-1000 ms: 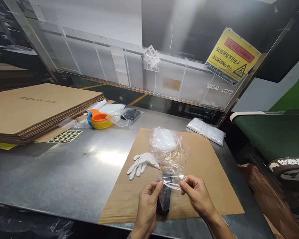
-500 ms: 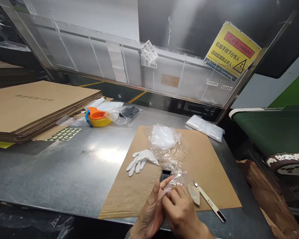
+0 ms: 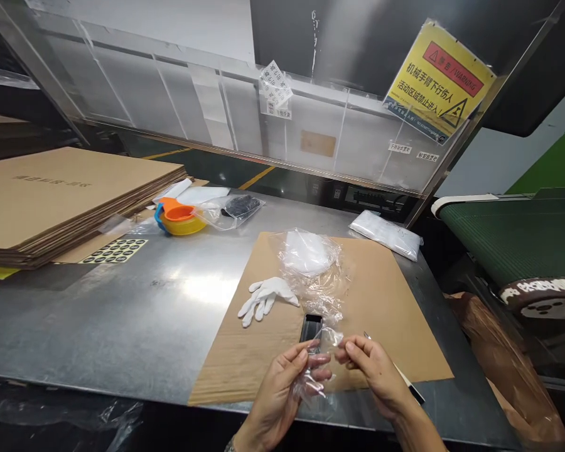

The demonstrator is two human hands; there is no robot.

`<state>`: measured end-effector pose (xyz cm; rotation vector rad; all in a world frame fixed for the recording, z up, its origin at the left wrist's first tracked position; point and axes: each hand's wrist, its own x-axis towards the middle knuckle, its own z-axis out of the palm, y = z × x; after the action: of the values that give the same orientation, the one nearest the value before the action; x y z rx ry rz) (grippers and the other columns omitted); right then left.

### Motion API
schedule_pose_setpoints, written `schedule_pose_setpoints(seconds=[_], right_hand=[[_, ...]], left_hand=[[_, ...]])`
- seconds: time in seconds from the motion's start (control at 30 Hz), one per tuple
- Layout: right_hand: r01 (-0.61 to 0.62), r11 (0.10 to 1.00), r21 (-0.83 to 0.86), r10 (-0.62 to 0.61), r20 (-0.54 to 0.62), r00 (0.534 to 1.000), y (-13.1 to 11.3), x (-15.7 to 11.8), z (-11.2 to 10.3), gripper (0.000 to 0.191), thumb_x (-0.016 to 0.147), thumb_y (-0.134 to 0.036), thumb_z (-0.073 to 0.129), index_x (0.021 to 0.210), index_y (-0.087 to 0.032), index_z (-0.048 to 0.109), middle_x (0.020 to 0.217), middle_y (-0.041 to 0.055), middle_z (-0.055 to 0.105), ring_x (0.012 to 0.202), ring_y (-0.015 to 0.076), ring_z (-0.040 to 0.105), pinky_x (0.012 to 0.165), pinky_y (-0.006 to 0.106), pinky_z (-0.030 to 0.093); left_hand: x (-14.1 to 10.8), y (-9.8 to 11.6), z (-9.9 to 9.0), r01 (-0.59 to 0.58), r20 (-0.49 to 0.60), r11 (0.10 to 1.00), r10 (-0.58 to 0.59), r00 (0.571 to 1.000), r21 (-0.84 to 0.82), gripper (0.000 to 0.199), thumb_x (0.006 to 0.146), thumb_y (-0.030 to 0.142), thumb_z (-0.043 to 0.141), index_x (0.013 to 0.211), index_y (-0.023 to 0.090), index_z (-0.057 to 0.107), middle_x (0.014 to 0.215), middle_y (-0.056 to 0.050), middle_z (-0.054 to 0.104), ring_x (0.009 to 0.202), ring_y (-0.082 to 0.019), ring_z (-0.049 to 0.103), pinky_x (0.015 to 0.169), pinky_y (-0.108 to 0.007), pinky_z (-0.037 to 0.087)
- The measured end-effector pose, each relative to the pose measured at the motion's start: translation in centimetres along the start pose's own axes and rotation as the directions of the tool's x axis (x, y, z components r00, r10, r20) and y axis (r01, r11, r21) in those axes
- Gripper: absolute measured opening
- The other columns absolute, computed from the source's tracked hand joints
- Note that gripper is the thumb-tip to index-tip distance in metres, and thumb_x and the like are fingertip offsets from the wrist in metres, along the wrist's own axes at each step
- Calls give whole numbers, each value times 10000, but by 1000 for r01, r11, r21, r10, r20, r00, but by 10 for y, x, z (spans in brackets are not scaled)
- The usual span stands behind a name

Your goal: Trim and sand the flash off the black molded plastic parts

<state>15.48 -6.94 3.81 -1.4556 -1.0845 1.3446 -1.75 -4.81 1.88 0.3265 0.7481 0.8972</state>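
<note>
Clear plastic film (image 3: pixel 330 338), perhaps a small bag, stretches between my two hands over the near edge of the cardboard sheet (image 3: pixel 395 314). My left hand (image 3: pixel 282 383) grips it between thumb and fingers, with more of the film draped over the fingers. On the other side my right hand (image 3: pixel 374 370) pinches its edge with thumb and forefinger. A small black rectangular open case (image 3: pixel 312 325) lies just beyond my left fingertips. Under my right wrist, a slim white tool with a dark end (image 3: pixel 417 393) is partly covered.
A white glove (image 3: pixel 268 298) and crumpled clear plastic with white material (image 3: pixel 311 252) lie on the cardboard. Stacked cardboard (image 3: pixel 75 194), stickers (image 3: pixel 115 251), an orange-yellow tape holder (image 3: pixel 181 220) and bagged black item (image 3: pixel 242 206) stand left. A green conveyor (image 3: pixel 513 232) runs right.
My hands have moved apart, the right one going rightward, and the plastic is spread between them. The beige piece near the white tool is now hidden behind my right hand.
</note>
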Motion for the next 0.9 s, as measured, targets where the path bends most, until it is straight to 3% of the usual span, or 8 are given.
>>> schedule_pose_setpoints(seconds=[0.1,0.23,0.37,0.47,0.53,0.63,0.77,0.9], right_hand=[[38,999,30,-40,42,998,-3,2,3,346,761,-487,609,670,-155,586,605,5,580,607,124,503,636,263,392],[117,993,27,-117,10,993,-10,2,7,347,771,-485,605,646,-166,553,597,-19,533,609,109,465,633,241,362],[167,986,-4,-167,15,986,-12,7,12,346,811,-483,552,664,-170,533,613,-17,518,615,113,461,631,244,369],[201,978,-54,-201,5,980,-8,12,17,350,846,-485,489,672,-180,499,624,-24,496,627,115,456,635,242,368],[221,970,-99,-220,21,975,-4,13,20,338,858,-464,476,671,-183,492,629,-23,494,630,117,459,624,239,365],[242,957,-157,-234,67,970,0,11,23,292,853,-411,501,678,-177,514,643,-16,515,629,123,475,598,239,367],[296,894,-337,-285,81,955,-5,4,26,194,842,-293,519,695,-172,553,681,5,568,670,140,512,636,253,374],[348,773,-530,-348,104,932,-12,-1,28,138,803,-203,532,668,-179,535,697,10,581,691,147,531,640,252,375]], left_hand=[[1,0,-2,0,-10,999,1,1000,51,390,656,298,756,980,116,638,842,-145,720,647,-202,675,565,-268,510],[5,0,-4,-220,-144,964,241,960,147,419,636,335,764,986,139,642,941,-123,714,808,-194,668,712,-256,505],[8,-4,-1,-286,-171,937,321,931,201,421,636,396,745,937,115,658,906,-130,713,818,-212,657,683,-265,506],[7,-9,5,-355,-209,905,403,891,233,410,651,417,729,934,126,672,828,-94,707,701,-155,628,597,-216,485],[7,-12,9,-310,-128,914,351,928,262,392,644,426,732,883,117,695,754,-84,694,624,-137,596,545,-207,467],[9,-16,13,-260,-13,918,276,961,299,372,625,417,749,843,118,717,726,-78,688,636,-148,595,600,-231,486],[7,-16,15,-252,-1,924,264,965,287,316,636,392,748,804,127,723,808,-93,701,736,-184,618,695,-270,499],[3,-11,16,-198,28,951,197,980,239,256,652,359,744,711,115,694,729,-79,682,722,-175,615,677,-254,490]])
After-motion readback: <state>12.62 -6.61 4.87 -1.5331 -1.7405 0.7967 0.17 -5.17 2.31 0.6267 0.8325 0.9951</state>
